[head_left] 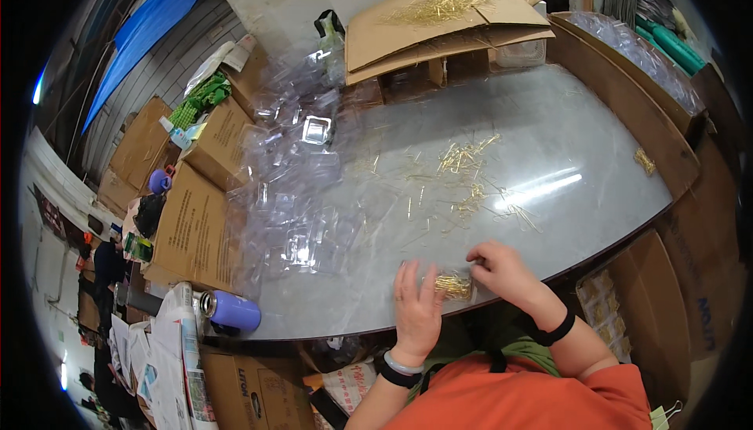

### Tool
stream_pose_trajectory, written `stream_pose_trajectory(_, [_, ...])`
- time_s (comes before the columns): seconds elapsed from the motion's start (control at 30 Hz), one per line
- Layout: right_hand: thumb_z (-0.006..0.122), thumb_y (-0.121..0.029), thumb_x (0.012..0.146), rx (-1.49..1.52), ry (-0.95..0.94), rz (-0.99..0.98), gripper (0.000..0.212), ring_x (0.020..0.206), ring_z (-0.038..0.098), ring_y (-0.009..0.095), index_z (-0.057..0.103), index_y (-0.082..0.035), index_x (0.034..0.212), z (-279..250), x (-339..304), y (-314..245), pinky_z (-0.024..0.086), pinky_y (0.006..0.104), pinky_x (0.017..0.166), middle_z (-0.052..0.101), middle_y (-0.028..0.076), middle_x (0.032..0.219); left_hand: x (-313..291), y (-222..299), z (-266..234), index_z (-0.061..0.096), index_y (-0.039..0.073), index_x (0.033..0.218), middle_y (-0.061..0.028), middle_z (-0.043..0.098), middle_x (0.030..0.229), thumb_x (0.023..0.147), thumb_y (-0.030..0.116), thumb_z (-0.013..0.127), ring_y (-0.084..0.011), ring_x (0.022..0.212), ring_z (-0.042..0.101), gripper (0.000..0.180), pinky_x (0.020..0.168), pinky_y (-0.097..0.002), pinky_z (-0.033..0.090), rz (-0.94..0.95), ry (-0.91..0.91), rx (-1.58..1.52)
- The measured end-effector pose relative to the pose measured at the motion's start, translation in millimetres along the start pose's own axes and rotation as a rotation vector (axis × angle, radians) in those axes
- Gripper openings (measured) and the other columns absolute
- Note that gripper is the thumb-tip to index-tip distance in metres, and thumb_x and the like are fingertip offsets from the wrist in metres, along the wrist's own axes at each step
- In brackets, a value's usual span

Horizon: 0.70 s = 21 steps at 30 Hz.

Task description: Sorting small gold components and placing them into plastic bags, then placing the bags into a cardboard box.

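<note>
A small clear plastic box (468, 290) filled with thin gold-coloured wire pins (451, 285) lies at the table's near edge, between my hands. My left hand (417, 311) rests against the box's left end, its fingers stretched out. At the upper right corner of the box, my right hand (502, 272) has its fingers curled in a pinch; whether they hold anything is too small to tell. Beyond my hands, loose gold pins (468, 156) are scattered over the grey table (369, 297).
Many clear plastic cases (302, 218) pile along the table's left side by cardboard boxes (196, 222). A purple bottle (235, 311) lies at the near left corner. Flattened cardboard (392, 42) with more pins stands at the back. An open carton (659, 289) sits below the right edge.
</note>
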State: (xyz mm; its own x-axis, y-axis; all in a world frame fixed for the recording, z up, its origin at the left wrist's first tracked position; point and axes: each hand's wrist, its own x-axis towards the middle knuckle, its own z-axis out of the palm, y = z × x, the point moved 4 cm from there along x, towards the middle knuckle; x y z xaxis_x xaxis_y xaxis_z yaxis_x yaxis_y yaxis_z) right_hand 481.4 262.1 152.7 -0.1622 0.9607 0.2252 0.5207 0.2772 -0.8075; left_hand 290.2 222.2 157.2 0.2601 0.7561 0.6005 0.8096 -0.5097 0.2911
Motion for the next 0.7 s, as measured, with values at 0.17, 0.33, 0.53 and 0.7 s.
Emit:
stream_pose_trajectory(0.17, [0.066, -0.005, 0.087, 0.133, 0.13, 0.259, 0.021, 0.066, 0.064, 0.018, 0.061, 0.003, 0.105, -9, -30, 6, 0.053, 0.0343, 0.062, 0.065, 0.011, 0.077, -16, 0, -6, 0.058, -0.001, 0.131, -0.0195, 0.055, 0.123, 0.095, 0.023, 0.069, -0.0395, 0.111, 0.054, 0.045, 0.094, -0.0492, 0.044, -0.199, -0.024, -0.185])
stream_pose_trajectory(0.33, [0.066, -0.009, 0.094, 0.462, 0.054, 0.435, 0.022, 0.062, 0.065, 0.011, 0.056, 0.003, 0.109, 22, -61, -7, 0.05, 0.0262, 0.047, 0.068, 0.009, 0.08, -14, 13, 6, 0.057, -0.002, 0.133, -0.0192, 0.056, 0.126, 0.097, 0.026, 0.068, -0.0389, 0.112, 0.055, 0.047, 0.097, -0.0485, 0.043, -0.153, -0.079, -0.225])
stream_pose_trajectory(0.53, [0.07, -0.014, 0.092, 0.014, 0.241, 0.068, 0.017, 0.061, 0.066, 0.027, 0.067, -0.002, 0.104, 5, -50, -23, 0.052, 0.0356, 0.057, 0.07, 0.015, 0.082, -16, 5, 17, 0.054, -0.002, 0.138, -0.019, 0.054, 0.138, 0.098, 0.027, 0.065, -0.0372, 0.12, 0.054, 0.051, 0.103, -0.0492, 0.04, -0.109, -0.149, -0.169])
stream_pose_trajectory(0.7, [0.071, -0.013, 0.091, 0.004, 0.229, -0.022, 0.024, 0.082, 0.067, 0.029, 0.068, -0.001, 0.112, 1, -1, -12, 0.053, 0.0385, 0.074, 0.07, 0.015, 0.091, -12, 14, 13, 0.051, -0.003, 0.14, -0.0187, 0.053, 0.142, 0.099, 0.031, 0.061, -0.0374, 0.125, 0.052, 0.054, 0.109, -0.0509, 0.036, -0.057, -0.159, -0.128])
